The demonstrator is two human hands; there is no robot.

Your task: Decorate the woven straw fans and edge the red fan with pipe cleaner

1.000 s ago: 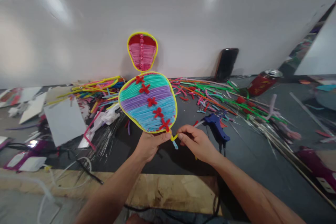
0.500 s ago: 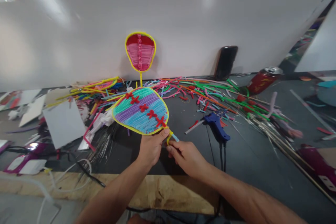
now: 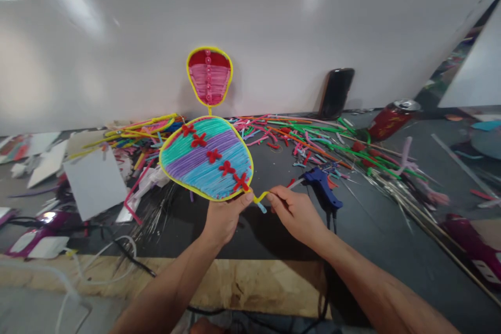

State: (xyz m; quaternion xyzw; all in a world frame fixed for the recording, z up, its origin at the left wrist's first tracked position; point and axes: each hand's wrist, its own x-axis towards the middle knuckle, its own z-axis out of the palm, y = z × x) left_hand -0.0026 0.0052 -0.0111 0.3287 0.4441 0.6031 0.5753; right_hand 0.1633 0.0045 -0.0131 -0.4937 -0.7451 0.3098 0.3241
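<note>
A fan-shaped pipe-cleaner piece [image 3: 195, 164] in green, purple and blue bands has a yellow rim and a diagonal row of red flowers. My left hand [image 3: 225, 214] grips its lower right edge, thumb on top, where the short handle begins. From there a yellow pipe cleaner [image 3: 261, 198] stretches to the right. Its free end is pinched in my right hand [image 3: 295, 214]. Just below it, the light blue handle tip [image 3: 262, 209] sticks out between my hands. Behind, a smaller pink and red fan [image 3: 210, 78] with a yellow rim stands against the white panel.
A blue glue gun [image 3: 323, 188] lies right of my right hand. Loose pipe cleaners [image 3: 305, 138] are spread along the back. A phone [image 3: 337, 93] leans on the panel [image 3: 274, 36], near a red can [image 3: 393, 121]. White cards [image 3: 94, 180] and cables [image 3: 129, 255] lie at left.
My right hand has moved right and slightly up, drawing the yellow pipe cleaner out sideways from the handle. The fan in my left hand has risen and turned slightly.
</note>
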